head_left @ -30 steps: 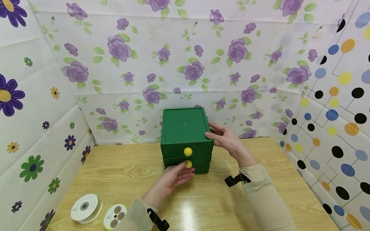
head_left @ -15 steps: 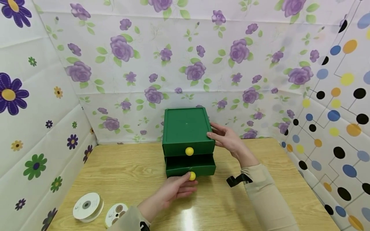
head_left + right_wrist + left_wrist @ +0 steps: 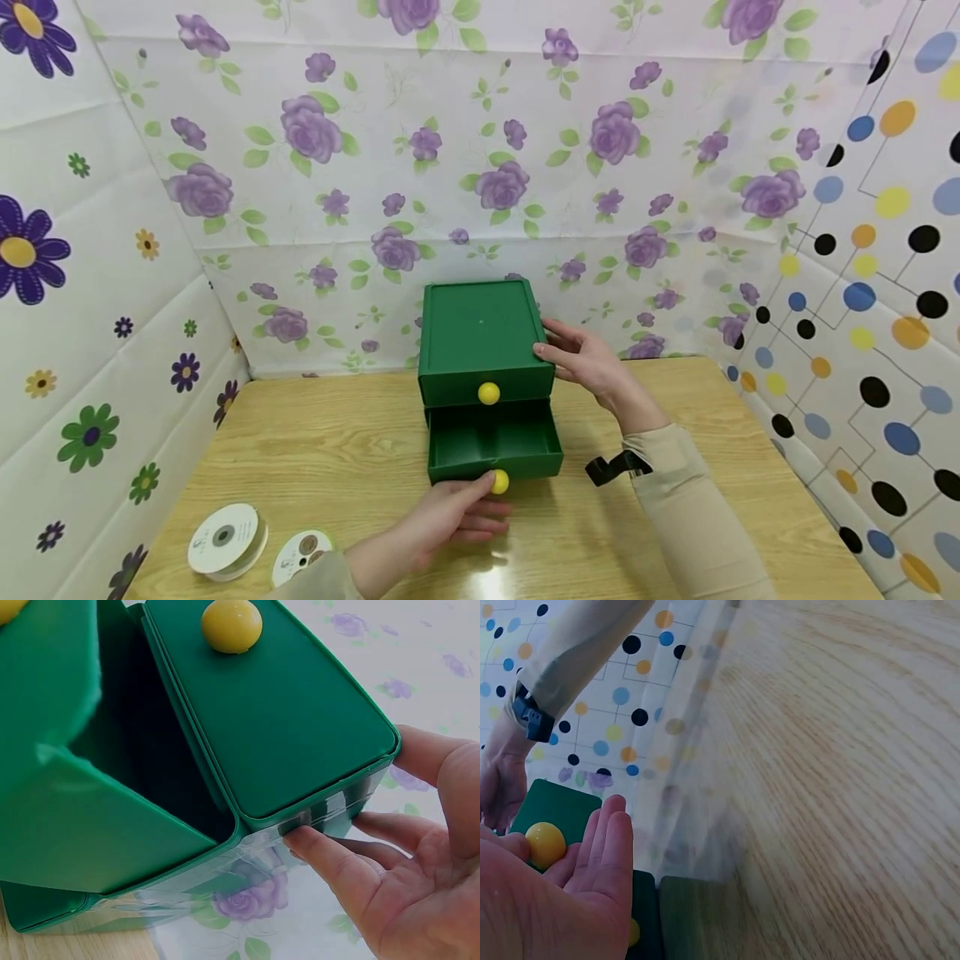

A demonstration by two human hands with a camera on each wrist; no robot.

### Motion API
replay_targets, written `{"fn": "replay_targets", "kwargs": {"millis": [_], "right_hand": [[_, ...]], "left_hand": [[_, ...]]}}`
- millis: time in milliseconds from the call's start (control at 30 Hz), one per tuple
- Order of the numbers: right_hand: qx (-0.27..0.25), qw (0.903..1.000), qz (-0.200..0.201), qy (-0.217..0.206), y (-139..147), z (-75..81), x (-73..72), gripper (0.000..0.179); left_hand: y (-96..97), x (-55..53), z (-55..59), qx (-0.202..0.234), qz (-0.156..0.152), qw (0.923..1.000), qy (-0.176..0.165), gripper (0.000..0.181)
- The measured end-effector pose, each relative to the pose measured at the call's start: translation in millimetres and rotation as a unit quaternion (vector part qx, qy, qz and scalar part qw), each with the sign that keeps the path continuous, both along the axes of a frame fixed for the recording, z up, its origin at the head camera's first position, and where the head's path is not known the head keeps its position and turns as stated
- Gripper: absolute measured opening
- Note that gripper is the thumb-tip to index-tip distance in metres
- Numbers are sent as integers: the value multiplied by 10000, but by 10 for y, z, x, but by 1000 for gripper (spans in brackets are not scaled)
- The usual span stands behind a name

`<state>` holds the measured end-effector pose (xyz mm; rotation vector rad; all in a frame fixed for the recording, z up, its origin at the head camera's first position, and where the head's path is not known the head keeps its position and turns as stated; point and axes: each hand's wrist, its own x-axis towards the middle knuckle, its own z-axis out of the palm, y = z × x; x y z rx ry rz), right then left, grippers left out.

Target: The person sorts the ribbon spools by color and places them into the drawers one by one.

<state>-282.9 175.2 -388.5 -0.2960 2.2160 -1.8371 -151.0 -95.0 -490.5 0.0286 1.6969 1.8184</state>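
Observation:
A green two-drawer box [image 3: 480, 327] stands in the middle of the table against the back wall. Its lower drawer [image 3: 525, 468] is pulled well out and shows its bare green floor; the upper one, with a yellow knob [image 3: 489, 393], is closed. My left hand [image 3: 446, 512] pinches the lower drawer's round yellow knob [image 3: 546, 844] between thumb and index finger, the other fingers stretched out below. At the box's right side, my right hand [image 3: 592, 367] rests with nearly straight fingers [image 3: 330, 859] on the side wall and the thumb by the top edge.
Two ribbon spools lie at the table's front left: a white one [image 3: 222, 537] and a flatter one [image 3: 296, 554] partly behind my left sleeve. Flower-patterned cloth [image 3: 502, 183] hangs behind the table [image 3: 337, 442], and dotted cloth [image 3: 877, 350] on the right.
The lower drawer has gone from closed to well open, drawn toward me by my left hand on its knob. My right hand has stayed on the box's side.

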Motion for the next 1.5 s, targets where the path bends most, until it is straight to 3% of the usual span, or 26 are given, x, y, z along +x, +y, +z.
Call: {"fn": "replay_targets", "kwargs": {"millis": [600,667,733,800,833,867,933,1000,1033,1067,1133,1167,1267,1367,1400,1467,1500], "right_hand": [[31,10000,-16,42,2,1,17,77],[23,10000,-5,41,0,-6,12,77],[32,10000,26,50,0,-10,8,76],[31,10000,42,46,0,-13,5,76],[36,10000,52,59,3,-15,4,76],[36,9999,59,74,6,-17,3,77],[26,9999,68,88,13,-21,2,77],[28,9999,57,92,20,-24,1,78],[28,9999,62,99,21,-22,2,78],[29,9999,66,102,22,-20,2,78],[31,9999,65,108,23,-13,5,78],[31,9999,64,106,24,-9,6,78],[52,9999,51,104,24,0,7,79],[78,9999,45,73,24,1,3,78],[87,9999,54,62,24,0,1,78],[99,9999,77,40,22,-2,-4,78],[107,9999,88,34,22,-3,-5,78]], "left_hand": [[-17,172,-18,-244,-116,9996,28,68],[-56,182,1,-242,-357,9991,27,67],[-140,183,42,-267,-868,9958,138,63],[-281,173,112,-340,-1677,9841,470,54],[-368,158,150,-413,-2141,9729,774,49],[-461,136,190,-498,-2592,9575,1161,43],[-658,89,269,-726,-3328,9188,1995,33],[-855,44,328,-974,-3733,8817,2716,24],[-948,26,353,-1092,-3812,8678,2994,20],[-1037,12,375,-1202,-3824,8607,3138,17],[-1204,-7,404,-1517,-3614,8592,3289,15],[-1278,-14,413,-1726,-3419,8604,3362,17],[-1472,-28,429,-2675,-2688,8513,3626,34],[-1632,-31,406,-3497,-2140,8287,3811,53],[-1682,-26,390,-3661,-2046,8229,3833,58],[-1780,-14,345,-3786,-2032,8183,3817,67],[-1828,-3,323,-3778,-2076,8203,3760,71]]}}
